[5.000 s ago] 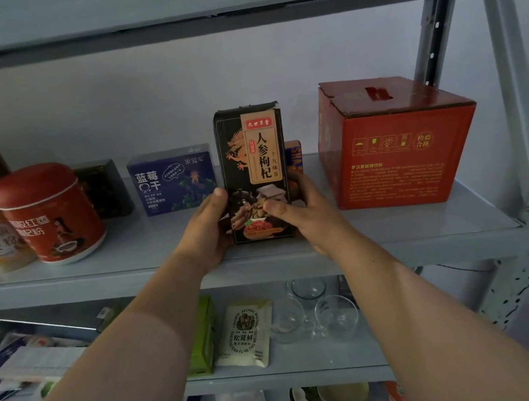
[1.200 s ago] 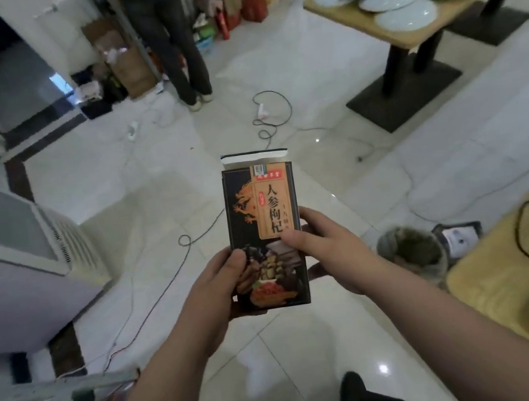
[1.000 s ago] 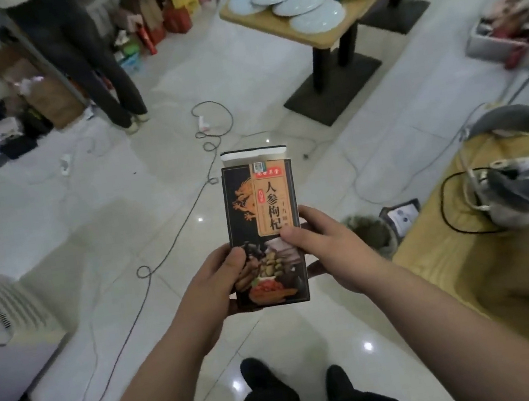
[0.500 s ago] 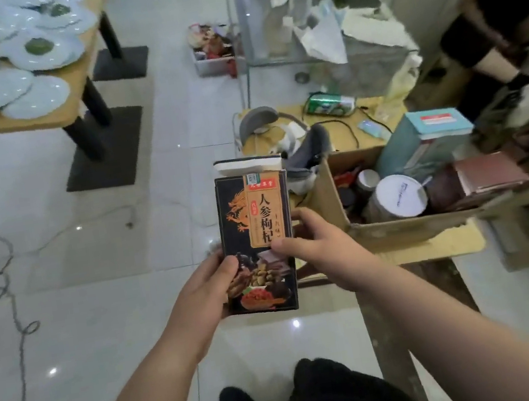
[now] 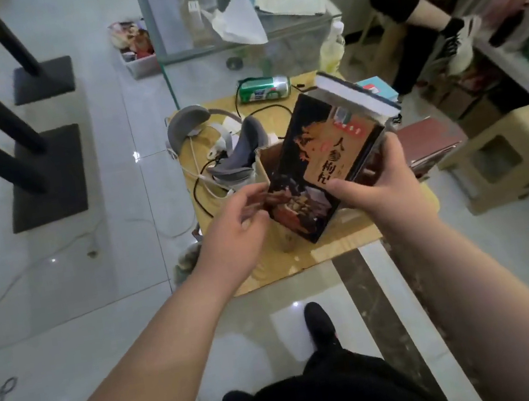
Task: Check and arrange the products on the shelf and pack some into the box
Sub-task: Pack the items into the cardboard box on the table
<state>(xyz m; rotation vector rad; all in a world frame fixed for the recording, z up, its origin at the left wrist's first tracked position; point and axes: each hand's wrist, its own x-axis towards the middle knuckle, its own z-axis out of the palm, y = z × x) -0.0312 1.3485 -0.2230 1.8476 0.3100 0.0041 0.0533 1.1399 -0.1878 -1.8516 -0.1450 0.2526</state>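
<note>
While both bare arms reach out over the low wooden worktop [image 5: 260, 270], the right hand [image 5: 379, 184] grasps the black product carton with the orange label [image 5: 326, 162]: thumb across the front face, fingers wrapped behind the right edge. The carton is tilted, its white top leaning toward one o'clock. It is held in front of the open brown cardboard box [image 5: 267, 160], one wall of which shows at the carton's nine o'clock. Whether the carton's lower end is inside the box, cannot tell.

Left hand [image 5: 236, 230] at the carton's eight o'clock, released: fingers loosely curled, tips by the lower left edge. Contact is blurred, cannot tell.

Around it on the worktop:
- grey padded headset [image 5: 241, 148] with trailing cables, at ten o'clock of the carton
- green drink can [image 5: 264, 88] lying on its side, at twelve o'clock near the far edge
- teal box [image 5: 375, 87] just behind the carton's top
- dark red box [image 5: 430, 139] at three o'clock

Beige plastic stool [image 5: 505, 151] on the floor, further toward three o'clock.
</note>
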